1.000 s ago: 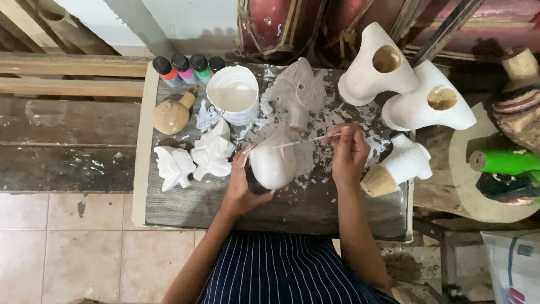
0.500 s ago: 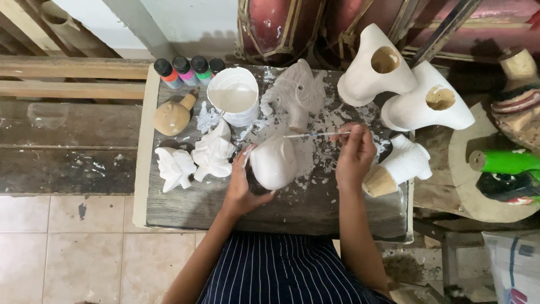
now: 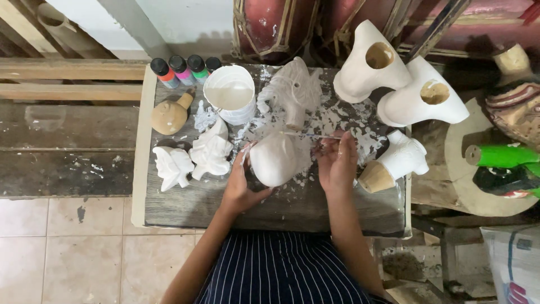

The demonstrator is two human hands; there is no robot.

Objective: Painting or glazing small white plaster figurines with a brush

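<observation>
Left hand (image 3: 239, 183) cups the white rounded carving (image 3: 274, 159) from its left. Right hand (image 3: 336, 163) pinches a thin brush (image 3: 308, 135), shaft running left-right, tip over the carving's top. Paint cup (image 3: 229, 94) sits up-left of the carving, nearer the left hand.

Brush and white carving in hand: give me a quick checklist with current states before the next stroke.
1. Left hand steadies the white carving: ok, cupped against its side.
2. Right hand holds the brush: ok, held level, tip pointing left above the carving.
3. Paint on bristles: cannot tell, tip too small.
4. Paint cup within reach: ok, upright behind the carving with white paint inside.
5. Table room near the carving: ok, small white figures sit apart to the left.
6. Coverage of the carving's underside: cannot tell, hidden.
</observation>
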